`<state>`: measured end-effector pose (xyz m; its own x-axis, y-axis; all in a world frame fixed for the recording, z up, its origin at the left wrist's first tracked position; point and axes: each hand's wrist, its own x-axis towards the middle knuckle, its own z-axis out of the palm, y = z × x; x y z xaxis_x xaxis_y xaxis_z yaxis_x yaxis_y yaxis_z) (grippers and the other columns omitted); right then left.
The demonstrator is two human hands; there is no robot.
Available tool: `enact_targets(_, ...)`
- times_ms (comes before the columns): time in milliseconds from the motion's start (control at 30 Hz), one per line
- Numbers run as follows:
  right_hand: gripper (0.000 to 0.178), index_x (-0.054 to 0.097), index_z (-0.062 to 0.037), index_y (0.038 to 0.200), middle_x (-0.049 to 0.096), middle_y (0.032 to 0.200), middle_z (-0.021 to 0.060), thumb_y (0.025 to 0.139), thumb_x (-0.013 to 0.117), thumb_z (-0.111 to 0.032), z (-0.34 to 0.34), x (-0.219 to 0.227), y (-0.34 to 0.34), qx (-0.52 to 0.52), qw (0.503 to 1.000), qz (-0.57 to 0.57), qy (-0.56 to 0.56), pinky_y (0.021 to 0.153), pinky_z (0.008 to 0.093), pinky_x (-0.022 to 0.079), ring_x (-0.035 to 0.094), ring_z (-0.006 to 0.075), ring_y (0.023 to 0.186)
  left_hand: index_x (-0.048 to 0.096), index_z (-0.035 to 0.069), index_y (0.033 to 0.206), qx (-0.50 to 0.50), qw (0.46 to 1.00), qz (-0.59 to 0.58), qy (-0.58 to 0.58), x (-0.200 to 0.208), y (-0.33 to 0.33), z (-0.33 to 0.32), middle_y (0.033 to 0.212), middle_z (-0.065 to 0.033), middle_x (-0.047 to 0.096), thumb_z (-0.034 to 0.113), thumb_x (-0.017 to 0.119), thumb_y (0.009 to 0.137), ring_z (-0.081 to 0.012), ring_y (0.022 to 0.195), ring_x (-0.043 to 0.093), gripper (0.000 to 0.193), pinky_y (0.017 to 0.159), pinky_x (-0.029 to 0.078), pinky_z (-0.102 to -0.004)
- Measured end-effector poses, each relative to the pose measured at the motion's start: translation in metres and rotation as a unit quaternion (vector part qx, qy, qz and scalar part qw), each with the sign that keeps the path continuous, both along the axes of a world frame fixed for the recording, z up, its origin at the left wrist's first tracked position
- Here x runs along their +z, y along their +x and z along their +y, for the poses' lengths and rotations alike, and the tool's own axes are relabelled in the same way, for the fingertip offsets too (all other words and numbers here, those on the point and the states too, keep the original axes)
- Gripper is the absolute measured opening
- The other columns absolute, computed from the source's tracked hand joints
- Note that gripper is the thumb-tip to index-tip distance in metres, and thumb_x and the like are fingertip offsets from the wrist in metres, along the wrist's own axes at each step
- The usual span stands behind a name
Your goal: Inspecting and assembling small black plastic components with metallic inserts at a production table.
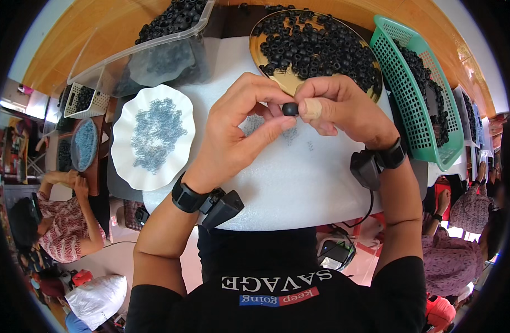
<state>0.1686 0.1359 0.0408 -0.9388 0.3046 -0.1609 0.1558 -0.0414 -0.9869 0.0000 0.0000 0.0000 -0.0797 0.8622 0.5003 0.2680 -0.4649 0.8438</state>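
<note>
Over the white foam-topped table, my left hand [238, 125] pinches a small black barrel-shaped plastic piece [290, 109] between thumb and fingers. My right hand [344, 108] meets it from the right, fingers closed together, with a tan bandage [311, 109] on the thumb. Whatever the right fingertips hold is hidden. Beneath the hands lie loose small metal springs [289, 134], partly covered by them. To the left, a white wavy-rimmed plate [124, 152] carries a heap of springs [158, 133]. Beyond my hands, a gold round tray [286, 81] bears many black plastic pieces [316, 47].
A clear plastic bin [99, 64] of black pieces stands far left. On the right is a green perforated basket [396, 89] with strung black pieces. Both wrists wear black strapped devices [210, 202]. Other people sit at left [72, 222] and right [455, 255].
</note>
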Motion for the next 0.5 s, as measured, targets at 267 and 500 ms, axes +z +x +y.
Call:
enact_targets(267,0.021,0.066,-0.0017,0.094,0.052,0.064,-0.0026,0.087,0.067,-0.022,-0.0012,0.0004,0.0002,-0.024,0.998,0.028,-0.058,0.047,0.0198,0.034,0.043,0.0044,0.051,0.062,-0.001,0.108,-0.033,0.993,-0.104,-0.035,0.0032,-0.0030,-0.0003,0.105,-0.0079,0.055,0.000,0.063,0.087,-0.0129,0.090,0.057,0.021,0.078,0.049,-0.0249)
enact_targets(500,0.021,0.066,-0.0029,0.092,0.052,0.063,-0.0028,0.088,0.067,-0.024,-0.0053,-0.0018,-0.0038,-0.038,0.998,0.027,-0.041,0.047,0.0196,0.034,0.043,0.0046,0.051,0.064,-0.001,0.110,-0.012,0.991,-0.122,-0.060,0.0057,-0.0008,-0.0014,0.107,-0.0085,0.056,0.004,0.061,0.089,-0.0130,0.089,0.059,0.021,0.077,0.049,-0.0235)
